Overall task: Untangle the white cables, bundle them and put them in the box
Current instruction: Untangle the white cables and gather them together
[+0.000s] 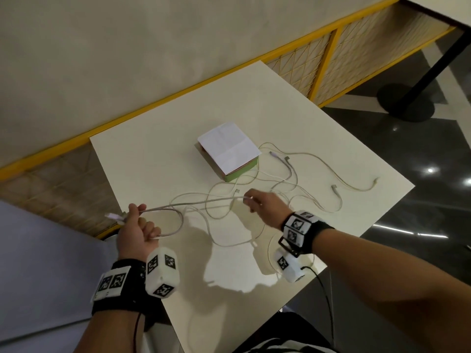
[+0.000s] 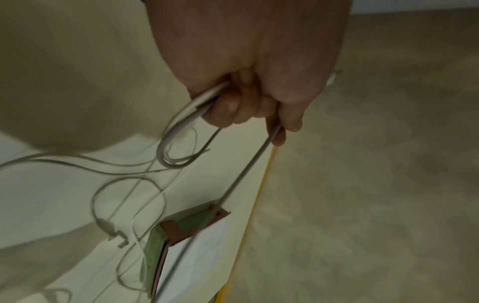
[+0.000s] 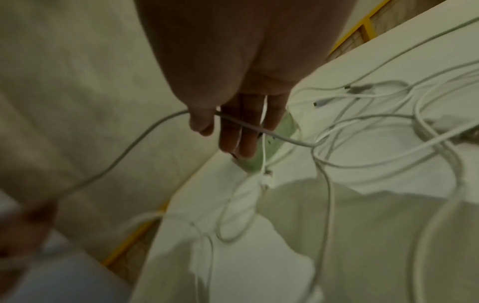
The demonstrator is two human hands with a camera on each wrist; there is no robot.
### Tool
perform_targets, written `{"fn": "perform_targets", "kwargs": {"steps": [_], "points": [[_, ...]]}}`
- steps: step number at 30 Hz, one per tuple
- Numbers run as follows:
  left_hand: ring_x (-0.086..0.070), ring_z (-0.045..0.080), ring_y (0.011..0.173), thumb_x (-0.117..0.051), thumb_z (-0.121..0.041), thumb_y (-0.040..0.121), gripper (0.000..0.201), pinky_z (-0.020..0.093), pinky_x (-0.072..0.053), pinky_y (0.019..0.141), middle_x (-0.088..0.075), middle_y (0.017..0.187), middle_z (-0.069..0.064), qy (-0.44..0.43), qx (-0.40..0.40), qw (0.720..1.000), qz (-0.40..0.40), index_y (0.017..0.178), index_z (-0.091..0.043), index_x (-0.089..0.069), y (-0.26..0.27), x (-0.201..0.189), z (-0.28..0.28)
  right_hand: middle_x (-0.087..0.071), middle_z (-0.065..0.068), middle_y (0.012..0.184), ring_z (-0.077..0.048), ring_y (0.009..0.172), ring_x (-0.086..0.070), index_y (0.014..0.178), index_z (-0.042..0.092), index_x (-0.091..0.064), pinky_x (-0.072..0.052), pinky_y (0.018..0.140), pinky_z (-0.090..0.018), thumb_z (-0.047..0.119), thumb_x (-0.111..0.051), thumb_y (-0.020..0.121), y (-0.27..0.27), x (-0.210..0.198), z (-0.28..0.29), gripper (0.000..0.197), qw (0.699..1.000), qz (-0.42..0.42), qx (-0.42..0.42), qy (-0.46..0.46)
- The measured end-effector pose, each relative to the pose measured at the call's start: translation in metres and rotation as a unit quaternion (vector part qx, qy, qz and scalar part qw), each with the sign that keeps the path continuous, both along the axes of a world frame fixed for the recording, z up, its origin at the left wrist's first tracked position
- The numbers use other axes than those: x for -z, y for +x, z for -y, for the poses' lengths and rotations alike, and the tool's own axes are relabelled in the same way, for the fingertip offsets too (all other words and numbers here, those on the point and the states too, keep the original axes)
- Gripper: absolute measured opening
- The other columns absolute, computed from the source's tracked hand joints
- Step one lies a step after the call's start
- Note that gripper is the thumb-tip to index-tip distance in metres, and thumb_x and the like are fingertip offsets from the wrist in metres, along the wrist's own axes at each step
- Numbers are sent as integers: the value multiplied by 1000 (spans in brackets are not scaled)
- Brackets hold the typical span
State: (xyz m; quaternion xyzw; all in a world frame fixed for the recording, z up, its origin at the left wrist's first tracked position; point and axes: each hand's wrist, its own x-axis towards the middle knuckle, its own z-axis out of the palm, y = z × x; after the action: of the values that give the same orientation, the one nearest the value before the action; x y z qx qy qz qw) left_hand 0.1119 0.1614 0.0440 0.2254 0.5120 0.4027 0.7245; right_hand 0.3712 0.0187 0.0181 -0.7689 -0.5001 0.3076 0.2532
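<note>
Several white cables (image 1: 285, 184) lie tangled across the white table (image 1: 163, 161). My left hand (image 1: 137, 233) hangs over the table's left edge, fist curled round a looped cable (image 2: 181, 127) whose plug end (image 1: 113, 216) sticks out to the left. From it one strand (image 1: 193, 203) runs taut to my right hand (image 1: 262, 203), which pinches it (image 3: 241, 125) between thumb and fingers above the tangle. The box (image 1: 229, 151), green-sided with a white flap lying over it, sits at the table's middle just beyond the hands.
A yellow-framed mesh partition (image 1: 331, 54) runs behind the table along a pale wall. A black post base (image 1: 405, 101) stands on the dark floor at right. Loose plug ends (image 1: 334, 187) lie near the table's right edge.
</note>
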Motion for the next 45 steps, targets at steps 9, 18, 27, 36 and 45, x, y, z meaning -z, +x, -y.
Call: {"fn": "perform_targets", "kwargs": {"steps": [9,18,27,36,45], "points": [[-20,5,27,-42,-35,100,30,15,-19,34,-22,33,-9,20,18,1000,-2,78,-19,-53,-3,10,3,-65,-9,78,-32,80,-62,89,13,-63,-47,68,-35,35,-60,87,84,-55,11,22,968,238,-4,-84],[-20,4,29,-43,-38,99,30,14,-20,34,-22,34,-10,25,28,999,-8,79,-20,-54,1,13,2,-67,-23,82,-37,81,-60,81,-2,-55,-49,78,-44,43,-44,94,83,-63,11,48,982,79,174,-11],[-20,5,25,-37,-41,101,33,12,-18,35,-21,31,-6,-4,-15,1000,-21,78,-22,-51,-3,15,5,-51,-6,69,-18,62,-44,82,11,-52,-35,59,-30,32,-58,88,108,-74,-14,23,990,21,125,60],[-20,5,25,-36,-36,102,31,22,-9,52,-20,31,-7,-7,-42,996,-77,79,-22,-49,5,26,23,-47,3,56,-12,54,-45,80,12,-57,-34,53,-27,41,-68,80,162,-66,25,31,992,127,15,-5],[-19,5,24,-39,-38,101,31,12,-15,36,-20,31,-8,-38,-27,991,-124,77,-21,-51,13,38,41,-61,-5,69,-26,69,-59,79,14,-60,-43,65,-30,50,-50,87,187,-6,103,38,969,189,-60,-147]]}}
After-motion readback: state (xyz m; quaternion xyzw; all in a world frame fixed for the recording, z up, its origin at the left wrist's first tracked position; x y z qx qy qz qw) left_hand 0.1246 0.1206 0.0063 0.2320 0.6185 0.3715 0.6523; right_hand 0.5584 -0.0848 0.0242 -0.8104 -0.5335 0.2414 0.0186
